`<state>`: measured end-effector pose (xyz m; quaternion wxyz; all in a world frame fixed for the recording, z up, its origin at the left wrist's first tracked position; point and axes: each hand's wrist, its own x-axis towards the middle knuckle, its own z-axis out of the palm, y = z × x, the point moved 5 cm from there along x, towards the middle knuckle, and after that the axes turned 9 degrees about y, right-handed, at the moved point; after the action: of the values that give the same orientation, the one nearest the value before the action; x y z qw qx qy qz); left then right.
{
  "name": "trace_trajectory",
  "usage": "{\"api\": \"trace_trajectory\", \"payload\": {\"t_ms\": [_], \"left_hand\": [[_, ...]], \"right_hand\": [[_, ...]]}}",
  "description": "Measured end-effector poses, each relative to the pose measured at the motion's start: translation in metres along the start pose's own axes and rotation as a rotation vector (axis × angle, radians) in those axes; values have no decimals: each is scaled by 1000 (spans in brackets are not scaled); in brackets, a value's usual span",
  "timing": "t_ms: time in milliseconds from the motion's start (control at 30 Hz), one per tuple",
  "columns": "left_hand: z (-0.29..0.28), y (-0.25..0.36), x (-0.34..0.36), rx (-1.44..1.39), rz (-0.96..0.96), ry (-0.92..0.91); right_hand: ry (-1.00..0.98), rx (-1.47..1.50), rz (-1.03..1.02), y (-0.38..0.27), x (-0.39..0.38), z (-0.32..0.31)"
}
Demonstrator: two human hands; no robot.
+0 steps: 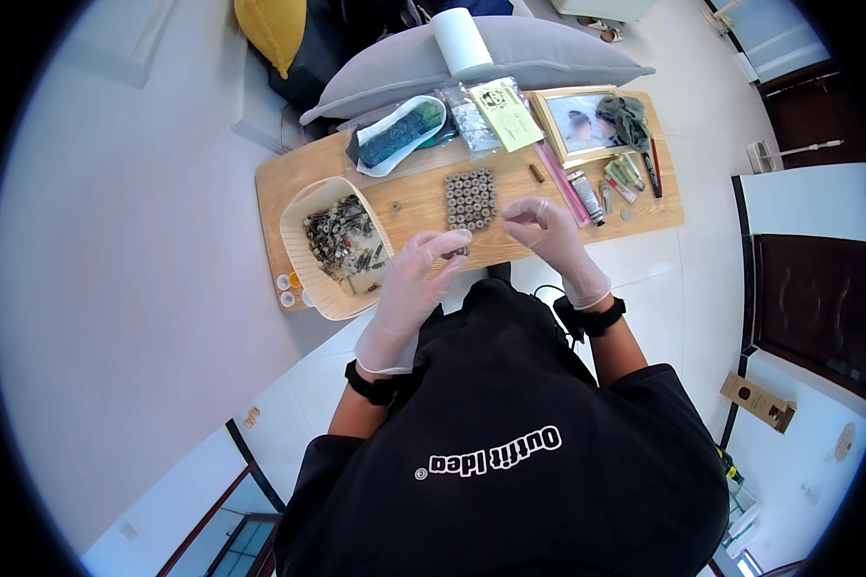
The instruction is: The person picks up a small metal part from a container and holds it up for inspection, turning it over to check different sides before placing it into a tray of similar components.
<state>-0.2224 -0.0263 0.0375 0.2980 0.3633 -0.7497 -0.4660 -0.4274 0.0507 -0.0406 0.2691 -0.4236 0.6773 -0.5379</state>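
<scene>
- Fingers (452, 238) of the gloved left hand (414, 274) are nearly closed, pinching a small dark piece (463, 251) at the near edge of the surface (420, 202).
- Fingers of the gloved right hand (560, 252) are bent inward, their tips close together; whether they grip anything, I cannot tell.
- The pinched piece sits just on the near side of a tight block of small grey round pieces (471, 200), ranked in rows.
- A lone small piece (395, 206) lies between that block and a cream ribbed basket (295, 240).
- Inside the basket is a loose heap of small dark metallic parts (337, 229).
- Right of the block lies a short brown cylinder (536, 173), then a long pink strip (560, 181) with a silvery tube (587, 197) beside it.
- Farther back are a pale green booklet (507, 113) and a gold-framed picture (541, 113), with a dark grey cloth (627, 120) over its right side.
</scene>
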Motion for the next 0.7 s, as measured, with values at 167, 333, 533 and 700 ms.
{"api": "trace_trajectory", "payload": {"t_ms": [167,333,533,700], "left_hand": [[30,-3,8,138,126,28],[57,5,20,228,190,4],[77,12,29,25,277,-22],[48,-21,26,79,142,137]], "right_hand": [[-130,48,23,-58,-8,4],[-90,200,294,-37,-9,-8],[-192,238,392,1,4,-23],[-285,-251,61,37,22,-15]]}}
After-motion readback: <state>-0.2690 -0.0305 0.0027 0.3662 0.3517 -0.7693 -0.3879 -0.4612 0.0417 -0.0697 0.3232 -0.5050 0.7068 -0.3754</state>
